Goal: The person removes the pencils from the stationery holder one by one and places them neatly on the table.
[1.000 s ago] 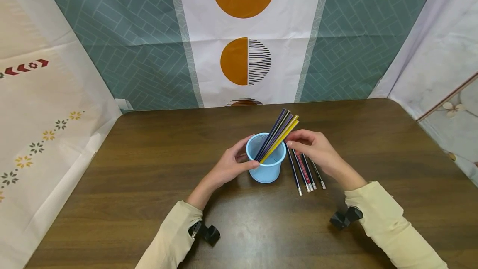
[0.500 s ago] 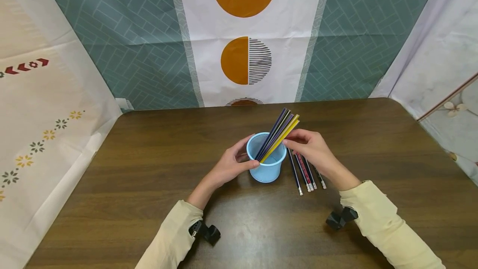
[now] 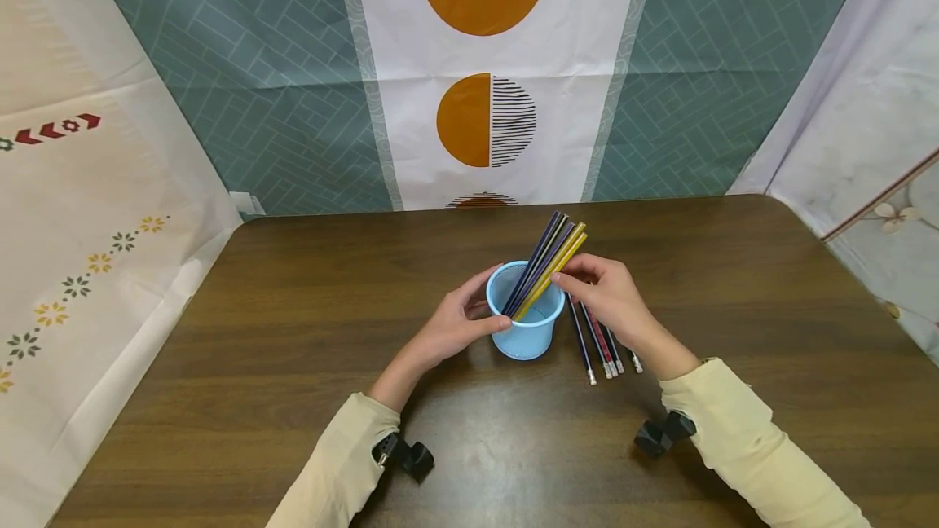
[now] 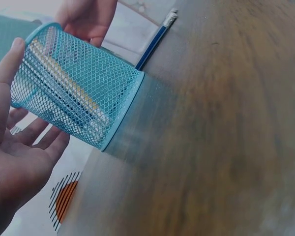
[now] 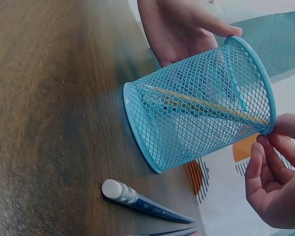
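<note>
A light blue mesh pencil cup [image 3: 522,341] stands upright on the table, several dark, purple and yellow pencils [image 3: 546,263] leaning in it towards the far right. My left hand [image 3: 455,320] grips the cup's left side, its thumb at the near rim; the left wrist view shows the fingers curving around the mesh. My right hand [image 3: 612,296] is at the cup's right rim, thumb and fingers pinching it in the right wrist view [image 5: 280,167]. Beside the cup, partly under the right hand, lie several pencils with white erasers [image 3: 601,349].
The brown wooden table [image 3: 293,332] spreads around the cup. A patterned cloth [image 3: 484,121] hangs behind its far edge, and pale cloths [image 3: 110,283] hang at the sides. Each wrist carries a small black camera [image 3: 403,456].
My right hand has shifted slightly left, from above the loose pencils to the cup's rim. The left hand and the cup stay almost where they were.
</note>
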Available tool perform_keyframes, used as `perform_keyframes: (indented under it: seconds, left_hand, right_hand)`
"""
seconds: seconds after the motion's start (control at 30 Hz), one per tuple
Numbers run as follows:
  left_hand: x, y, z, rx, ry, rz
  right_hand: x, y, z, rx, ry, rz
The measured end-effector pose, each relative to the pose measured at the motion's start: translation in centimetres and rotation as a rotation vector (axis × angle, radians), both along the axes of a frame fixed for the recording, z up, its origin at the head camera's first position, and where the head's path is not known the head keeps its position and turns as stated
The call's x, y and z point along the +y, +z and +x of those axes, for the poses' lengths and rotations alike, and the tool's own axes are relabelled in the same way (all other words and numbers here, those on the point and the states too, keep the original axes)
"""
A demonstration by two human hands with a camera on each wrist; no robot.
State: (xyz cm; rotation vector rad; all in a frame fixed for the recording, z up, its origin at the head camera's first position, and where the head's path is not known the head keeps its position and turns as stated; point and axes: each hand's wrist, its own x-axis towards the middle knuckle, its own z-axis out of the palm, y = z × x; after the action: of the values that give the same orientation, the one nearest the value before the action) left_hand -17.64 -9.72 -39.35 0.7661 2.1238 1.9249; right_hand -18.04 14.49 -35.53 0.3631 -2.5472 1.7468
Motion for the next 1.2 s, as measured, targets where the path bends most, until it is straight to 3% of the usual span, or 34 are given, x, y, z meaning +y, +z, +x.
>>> perform_keyframes:
  seconds: [0.67,1.2]
  left_hand:
    - [0.0,0.1,0.1,0.003,-0.001,0.003]
    - [0.1,0.2,0.1,-0.007,0.005,-0.010]
  right_hand:
    - [0.4,1.1,0.2,0.033,-0.037,0.006]
    - [0.9,1.4,0.2,0.039,-0.036,-0.080]
